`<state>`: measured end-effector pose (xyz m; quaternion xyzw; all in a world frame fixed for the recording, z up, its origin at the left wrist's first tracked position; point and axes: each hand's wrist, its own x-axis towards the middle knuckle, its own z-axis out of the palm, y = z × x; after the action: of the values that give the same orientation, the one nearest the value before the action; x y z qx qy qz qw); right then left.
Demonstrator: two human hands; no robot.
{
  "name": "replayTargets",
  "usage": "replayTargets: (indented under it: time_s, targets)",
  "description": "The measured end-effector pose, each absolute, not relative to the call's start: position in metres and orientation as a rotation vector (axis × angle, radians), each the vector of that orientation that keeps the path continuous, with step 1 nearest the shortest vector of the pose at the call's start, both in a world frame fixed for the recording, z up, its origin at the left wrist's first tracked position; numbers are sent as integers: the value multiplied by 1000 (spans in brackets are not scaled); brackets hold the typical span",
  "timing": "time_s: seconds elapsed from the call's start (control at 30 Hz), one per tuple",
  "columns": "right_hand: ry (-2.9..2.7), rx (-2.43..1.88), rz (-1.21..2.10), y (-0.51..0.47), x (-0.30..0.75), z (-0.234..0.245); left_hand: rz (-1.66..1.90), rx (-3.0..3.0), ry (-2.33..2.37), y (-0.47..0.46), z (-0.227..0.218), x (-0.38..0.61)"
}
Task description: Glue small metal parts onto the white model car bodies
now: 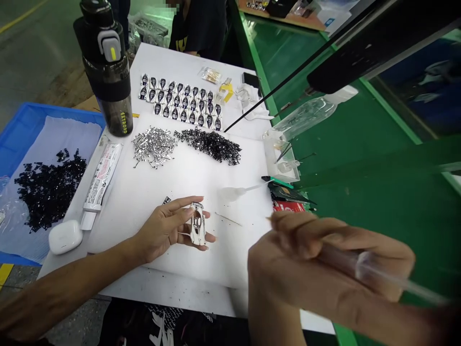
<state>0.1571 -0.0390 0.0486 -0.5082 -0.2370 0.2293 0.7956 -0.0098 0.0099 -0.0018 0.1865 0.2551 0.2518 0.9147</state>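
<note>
My left hand [165, 230] lies palm up over a white foam sheet [230, 254], holding a small white model car body [198, 223] between its fingers and thumb. My right hand [324, 269] is raised at the right, gripping a clear plastic syringe [374, 269] with a fine tip pointing left, toward the car but apart from it. A thin pin [228, 218] and a small squeeze dropper [234, 192] lie on the foam. Heaps of tiny silver parts [154, 146] and black parts [211, 145] sit farther back.
On the left are a blue tray [21, 129] with black parts [48, 190], a tube [103, 178], a white earbud case [65, 236] and a tall bottle [106, 72]. Printed car-part sheets [180, 101] lie beyond the foam. A person [201, 29] stands behind the table.
</note>
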Motion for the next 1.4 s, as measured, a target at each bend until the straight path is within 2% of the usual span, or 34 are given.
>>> replayTargets:
  time_s: [0.07,0.17,0.27,0.43,0.53,0.63,1.4]
  targets:
    - [-422,-1162,277,-25,178,36,512,387,522,9,-1,-11]
    - [-270,-1273,428,-11,199,21,492,390,525,9,0,-11]
    - [-399,-1161,469,-19,194,34,476,406,518,9,-2,-11]
    - [-556,-957,977,-40,151,74,506,431,472,8,-6,-11]
    - [-482,-880,1211,-36,135,72,531,424,439,8,-7,-12]
    - [-452,-836,1305,-31,133,59,534,423,450,8,-6,-12]
    - [-379,-936,1262,-32,134,47,527,416,486,8,1,-13]
